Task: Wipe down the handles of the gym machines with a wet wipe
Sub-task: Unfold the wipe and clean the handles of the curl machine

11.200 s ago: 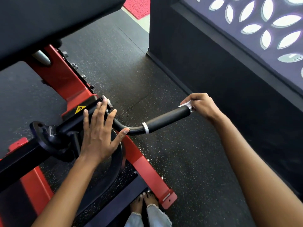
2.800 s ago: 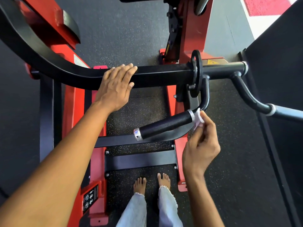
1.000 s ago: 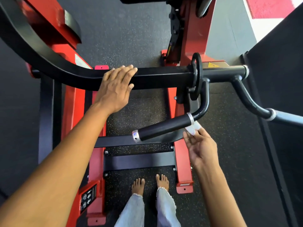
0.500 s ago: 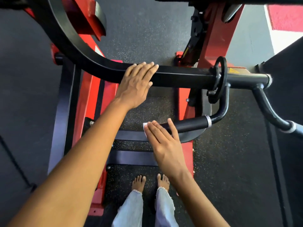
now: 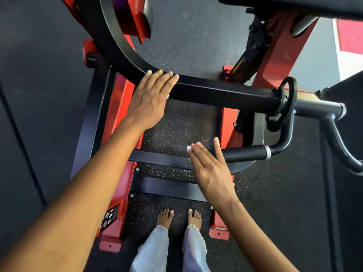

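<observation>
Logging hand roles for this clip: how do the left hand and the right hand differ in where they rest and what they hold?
The left hand lies bare on the thick black crossbar; the right hand lies lower, on the free end of the padded handle. A white wet wipe peeks out under the right hand's fingertips; nothing shows under the left hand. Both lie flat with straight fingers.

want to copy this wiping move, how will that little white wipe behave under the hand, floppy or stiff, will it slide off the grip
The wet wipe probably behaves floppy and very light: only a thin white corner peeks out beyond the right hand. It likely needs pinning, since flat fingers press it onto the handle. On that round grip it could bunch or slip.
</observation>
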A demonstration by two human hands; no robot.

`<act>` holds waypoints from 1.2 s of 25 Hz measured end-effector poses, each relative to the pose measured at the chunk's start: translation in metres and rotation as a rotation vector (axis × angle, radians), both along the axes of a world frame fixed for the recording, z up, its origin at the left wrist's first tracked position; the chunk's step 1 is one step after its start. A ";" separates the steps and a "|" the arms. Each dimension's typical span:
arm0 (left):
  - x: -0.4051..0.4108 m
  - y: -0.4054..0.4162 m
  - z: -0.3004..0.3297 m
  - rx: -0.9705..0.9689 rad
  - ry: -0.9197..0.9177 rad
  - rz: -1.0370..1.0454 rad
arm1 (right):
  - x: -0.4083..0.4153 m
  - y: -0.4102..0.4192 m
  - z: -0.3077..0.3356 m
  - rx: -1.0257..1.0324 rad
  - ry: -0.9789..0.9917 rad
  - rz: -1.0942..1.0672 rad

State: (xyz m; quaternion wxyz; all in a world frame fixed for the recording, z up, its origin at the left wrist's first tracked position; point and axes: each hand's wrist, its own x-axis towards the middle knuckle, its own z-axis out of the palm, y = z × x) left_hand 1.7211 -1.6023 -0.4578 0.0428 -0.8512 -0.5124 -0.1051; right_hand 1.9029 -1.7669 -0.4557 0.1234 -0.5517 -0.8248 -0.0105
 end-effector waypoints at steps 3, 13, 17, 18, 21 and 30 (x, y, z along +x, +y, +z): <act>-0.001 0.001 -0.001 0.003 0.003 0.015 | 0.004 -0.024 0.005 0.018 0.021 0.033; 0.002 -0.002 0.001 -0.018 -0.038 0.032 | -0.014 0.056 0.040 -0.718 -0.213 -0.151; 0.003 -0.003 0.000 -0.016 -0.040 0.042 | -0.003 0.005 0.025 -0.220 -0.101 -0.013; 0.004 -0.003 -0.001 -0.014 -0.043 0.047 | 0.002 -0.008 0.020 -0.146 -0.040 0.021; 0.005 -0.003 -0.002 -0.010 -0.044 0.059 | 0.010 -0.026 0.011 -0.036 0.073 0.068; 0.004 -0.002 -0.003 0.003 -0.029 0.050 | 0.015 -0.030 -0.001 -0.015 0.043 0.066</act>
